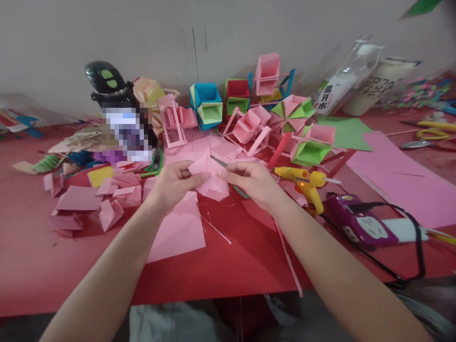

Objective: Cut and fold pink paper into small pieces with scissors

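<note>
A folded piece of pink paper (210, 183) is held up between my two hands, over the near middle of the table. My left hand (174, 185) pinches its left side between thumb and fingers. On the right side, the thumb and fingers of my right hand (251, 180) close on its edge. Behind the paper and my right fingers is a dark blade (218, 161), partly hidden; a grey-green piece that may be its handle shows below that hand. A flat pink sheet (174, 232) lies on the table below my left hand.
Folded pink pieces (78, 199) lie at left, near a phone (130, 133) on a black stand. Several paper models (206, 104) stand at the back. At right are a yellow glue gun (302, 180), a purple power strip (363, 223) with a black cable, and yellow-handled scissors (432, 135).
</note>
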